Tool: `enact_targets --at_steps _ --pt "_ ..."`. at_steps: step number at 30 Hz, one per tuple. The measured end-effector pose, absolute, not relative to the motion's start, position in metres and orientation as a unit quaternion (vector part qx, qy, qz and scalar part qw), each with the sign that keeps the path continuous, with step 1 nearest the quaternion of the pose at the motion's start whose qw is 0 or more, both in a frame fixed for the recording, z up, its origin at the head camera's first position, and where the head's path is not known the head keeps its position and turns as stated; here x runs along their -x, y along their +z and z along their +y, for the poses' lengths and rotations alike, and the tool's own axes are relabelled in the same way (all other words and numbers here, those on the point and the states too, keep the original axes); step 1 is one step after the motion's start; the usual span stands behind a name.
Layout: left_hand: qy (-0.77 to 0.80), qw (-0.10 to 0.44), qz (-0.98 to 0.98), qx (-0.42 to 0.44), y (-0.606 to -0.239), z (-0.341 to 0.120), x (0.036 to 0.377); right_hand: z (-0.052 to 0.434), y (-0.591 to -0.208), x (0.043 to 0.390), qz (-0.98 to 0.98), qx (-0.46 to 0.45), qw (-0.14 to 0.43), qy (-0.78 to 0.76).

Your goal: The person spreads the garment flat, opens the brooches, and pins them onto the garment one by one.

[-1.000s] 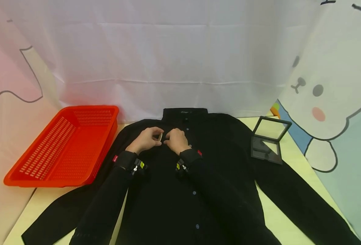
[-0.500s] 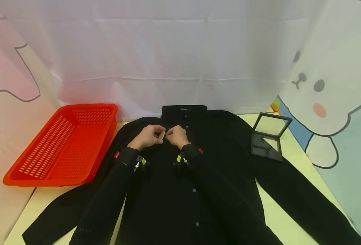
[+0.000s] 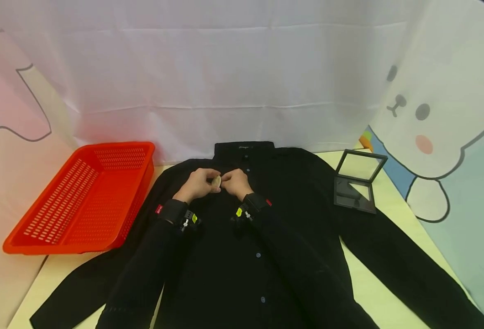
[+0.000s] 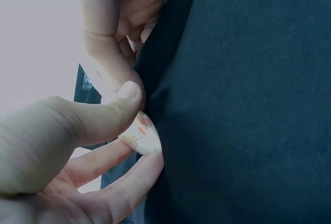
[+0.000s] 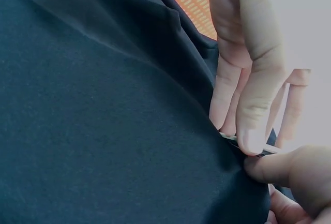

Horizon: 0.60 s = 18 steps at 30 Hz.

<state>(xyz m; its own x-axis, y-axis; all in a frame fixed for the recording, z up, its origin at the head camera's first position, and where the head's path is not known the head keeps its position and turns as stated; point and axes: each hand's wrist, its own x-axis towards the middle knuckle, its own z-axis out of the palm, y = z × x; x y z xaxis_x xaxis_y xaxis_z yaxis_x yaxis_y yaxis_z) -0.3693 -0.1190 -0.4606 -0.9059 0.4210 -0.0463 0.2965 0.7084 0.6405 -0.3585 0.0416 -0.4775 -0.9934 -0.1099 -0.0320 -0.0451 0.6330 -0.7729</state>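
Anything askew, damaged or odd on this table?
Nothing stands out. The black shirt lies flat and buttoned; both hands pinch a small pale badge at its chest. The orange basket and open black case sit undisturbed.

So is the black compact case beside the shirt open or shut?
Open: the compact case has its lid raised, base flat on the table.

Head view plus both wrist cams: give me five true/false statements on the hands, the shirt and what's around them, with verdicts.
1. The left hand pinches a small pale badge against the black shirt. True.
2. The right hand lies flat on a shirt sleeve. False: its fingers pinch shirt fabric at the chest, next to the badge.
3. The red basket holds folded clothes. False: nothing shows in it.
4. The black mirror case stands open. True.
5. The shirt hangs from a hanger. False: it lies flat on the table.
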Motion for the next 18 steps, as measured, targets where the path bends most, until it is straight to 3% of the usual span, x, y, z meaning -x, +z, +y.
enact_targets --at_steps 18 --pt "0.335 0.057 0.927 -0.160 -0.4634 -0.1120 0.3663 0.0424 -0.4807 0.3555 0.895 0.043 0.015 -0.445"
